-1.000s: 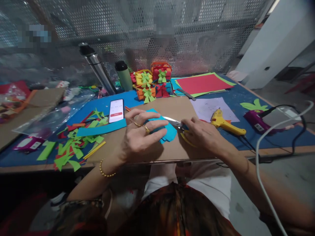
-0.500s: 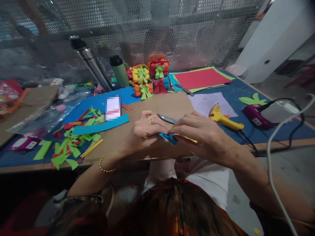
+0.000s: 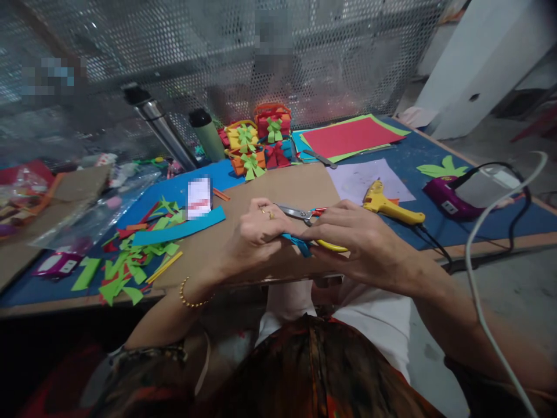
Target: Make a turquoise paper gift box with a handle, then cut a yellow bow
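In the head view, my left hand [image 3: 261, 232] and my right hand [image 3: 365, 235] meet over the cardboard near the table's front edge. Between them is a small folded blue paper piece [image 3: 299, 245], pinched by the fingers of both hands and partly covered by them. Scissors [image 3: 296, 213] with grey blades and red and yellow handles lie just behind the paper, their handles partly hidden by my right hand. A long blue paper strip [image 3: 180, 227] rests to the left, across a pile of green and red paper scraps [image 3: 124, 267].
Several small paper baskets with bows [image 3: 255, 145] stand at the back beside a green bottle [image 3: 209, 136] and a steel flask [image 3: 163, 128]. To the right are a yellow glue gun [image 3: 391, 206], coloured sheets [image 3: 352, 138] and a purple power socket [image 3: 448, 200] with cables.
The view has shifted slightly. My hands stay together on the blue paper, while my right hand sits a little differently, leaving more of the scissors' red and yellow handles showing.
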